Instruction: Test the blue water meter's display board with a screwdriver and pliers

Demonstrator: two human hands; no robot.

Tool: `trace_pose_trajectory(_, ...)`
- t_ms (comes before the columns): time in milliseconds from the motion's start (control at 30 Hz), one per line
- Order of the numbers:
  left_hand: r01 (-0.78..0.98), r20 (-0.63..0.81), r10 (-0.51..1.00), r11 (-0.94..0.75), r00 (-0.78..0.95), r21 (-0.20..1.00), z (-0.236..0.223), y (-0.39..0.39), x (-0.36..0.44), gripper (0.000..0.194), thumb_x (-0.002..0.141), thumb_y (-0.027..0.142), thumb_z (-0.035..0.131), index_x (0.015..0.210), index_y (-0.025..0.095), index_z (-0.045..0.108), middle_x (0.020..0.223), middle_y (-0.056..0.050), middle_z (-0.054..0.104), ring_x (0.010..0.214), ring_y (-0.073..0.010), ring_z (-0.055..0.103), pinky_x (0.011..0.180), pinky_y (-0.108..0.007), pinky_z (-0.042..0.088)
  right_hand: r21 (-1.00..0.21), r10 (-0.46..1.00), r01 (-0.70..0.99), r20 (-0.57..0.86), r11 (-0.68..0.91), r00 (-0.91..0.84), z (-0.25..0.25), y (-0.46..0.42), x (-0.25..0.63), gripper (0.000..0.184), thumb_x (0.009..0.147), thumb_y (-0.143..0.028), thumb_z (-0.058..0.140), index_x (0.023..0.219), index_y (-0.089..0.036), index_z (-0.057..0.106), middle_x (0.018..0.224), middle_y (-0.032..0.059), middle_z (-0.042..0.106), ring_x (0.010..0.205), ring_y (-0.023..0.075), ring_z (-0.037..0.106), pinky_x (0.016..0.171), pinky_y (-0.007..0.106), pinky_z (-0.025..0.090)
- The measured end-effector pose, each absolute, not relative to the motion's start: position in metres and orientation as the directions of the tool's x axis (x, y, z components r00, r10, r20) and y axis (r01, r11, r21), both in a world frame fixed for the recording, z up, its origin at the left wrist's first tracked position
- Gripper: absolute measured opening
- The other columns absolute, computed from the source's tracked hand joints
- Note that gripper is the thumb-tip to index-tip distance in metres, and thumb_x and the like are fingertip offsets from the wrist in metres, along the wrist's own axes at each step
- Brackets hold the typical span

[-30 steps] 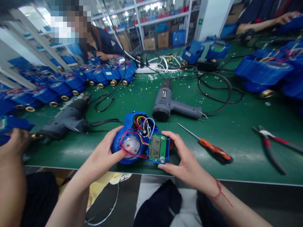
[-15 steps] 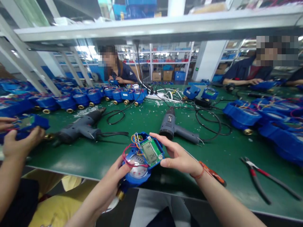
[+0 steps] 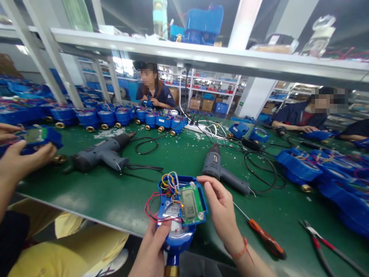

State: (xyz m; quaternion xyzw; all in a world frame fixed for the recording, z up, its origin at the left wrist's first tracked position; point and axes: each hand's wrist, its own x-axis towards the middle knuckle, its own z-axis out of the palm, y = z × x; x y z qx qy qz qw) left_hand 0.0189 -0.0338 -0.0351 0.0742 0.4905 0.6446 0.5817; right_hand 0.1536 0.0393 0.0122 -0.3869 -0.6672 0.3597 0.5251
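Note:
My left hand (image 3: 154,246) grips the lower body of a blue water meter (image 3: 176,231), held up over the near edge of the green table (image 3: 121,192). Its brass fitting points down. My right hand (image 3: 220,211) holds the right edge of the green circuit board (image 3: 190,206) with an LCD screen, which sits tilted on top of the meter. Red, yellow, blue and white wires (image 3: 164,188) loop from the board into the open housing.
Two grey heat guns (image 3: 100,153) (image 3: 223,171) lie on the table with black cords. An orange screwdriver (image 3: 263,236) and red-handled pliers (image 3: 323,242) lie at right. Rows of blue meters (image 3: 115,115) fill the back left and right. A neighbour's hands (image 3: 17,161) hold a meter at left; two people sit opposite.
The view has tilted upward. I have lifted the meter off the table and turned it upright, the board now resting on top; my right hand has shifted to the board's right edge.

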Motion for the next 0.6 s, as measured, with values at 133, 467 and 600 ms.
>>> trace_pose_trajectory(133, -0.655, -0.448, 0.853, 0.181, -0.266, 0.734, -0.015, -0.045, 0.024, 0.08, 0.054, 0.053, 0.086, 0.118, 0.019, 0.053, 0.101, -0.009, 0.075, 0.1, -0.0322, 0.069, 0.087, -0.038, 0.055, -0.89, 0.884, 0.092, 0.423, 0.447, -0.201, 0.002, 0.006, 0.154, 0.038, 0.1, -0.043, 0.048, 0.131, -0.023, 0.051, 0.133, 0.0062, 0.056, 0.123, 0.0216, 0.053, 0.098, 0.031, 0.047)
trace_pose_trajectory(467, -0.546, -0.405, 0.853, 0.178, -0.33, 0.818, -0.05, -0.044, 0.018, 0.084, 0.052, 0.069, 0.079, 0.115, 0.018, 0.057, 0.118, -0.014, 0.069, 0.12, -0.0349, 0.058, 0.11, -0.042, 0.038, -0.861, 0.71, -0.065, 0.456, 0.504, -0.537, 0.041, 0.08, 0.145, 0.033, 0.09, -0.013, 0.056, 0.123, -0.019, 0.061, 0.123, 0.0066, 0.064, 0.117, 0.0165, 0.057, 0.104, 0.032, 0.043)
trace_pose_trajectory(600, -0.517, -0.381, 0.856, 0.164, -0.348, 0.84, -0.048, -0.045, 0.02, 0.085, 0.052, 0.072, 0.078, 0.114, 0.019, 0.054, 0.111, -0.012, 0.071, 0.111, -0.0333, 0.062, 0.105, -0.041, 0.041, -0.872, 0.581, -0.166, 0.437, 0.461, -0.686, 0.057, 0.113, 0.14, 0.039, 0.083, -0.014, 0.062, 0.122, -0.017, 0.065, 0.128, 0.009, 0.063, 0.119, 0.02, 0.058, 0.104, 0.034, 0.044)
